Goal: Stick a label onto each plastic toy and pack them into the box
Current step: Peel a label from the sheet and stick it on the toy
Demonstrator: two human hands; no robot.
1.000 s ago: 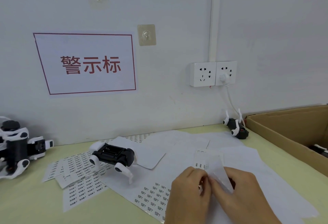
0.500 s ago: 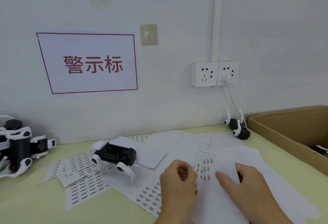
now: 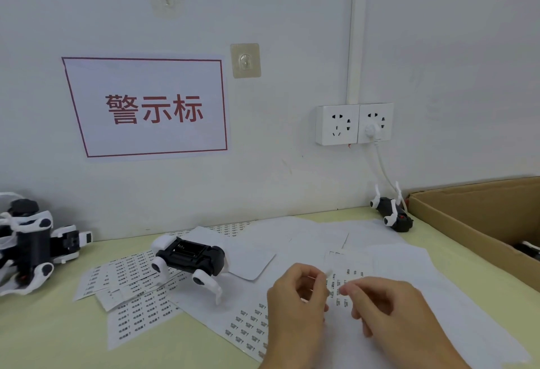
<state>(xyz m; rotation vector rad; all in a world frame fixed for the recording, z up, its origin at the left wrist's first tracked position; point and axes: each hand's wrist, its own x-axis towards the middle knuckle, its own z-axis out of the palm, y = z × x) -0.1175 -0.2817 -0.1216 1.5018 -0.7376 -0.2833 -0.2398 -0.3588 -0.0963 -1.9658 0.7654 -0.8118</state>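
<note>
A small white label (image 3: 329,272) sits pinched at the fingertips of the left hand (image 3: 298,298), raised a little above the sheets spread over the tabletop (image 3: 43,336). The right hand (image 3: 385,307) hangs close beside it with its fingers loosely curled, thumb and forefinger near each other at the tip; whether they grip anything I cannot tell. Under both hands lies a partly used label sheet (image 3: 349,272), printed rows showing between the fingers, and more label sheets (image 3: 131,289) fan out to the left, overlapping one another. A black-and-white toy (image 3: 190,260) shaped like a small robot dog lies on its back on those sheets, left of the hands, its white legs sticking out toward the near edge. A bigger heap of toys (image 3: 26,243) crowds the far left of the tabletop against the wall. Another toy (image 3: 391,213) lies belly up at the back right, just beside the corner of the cardboard box (image 3: 467,210), which fills the right side and holds something black and white barely seen at its rim. On the wall hang a red-bordered sign (image 3: 149,105), two clear adhesive hooks and a double socket (image 3: 353,123) with a white cable plugged in.
</note>
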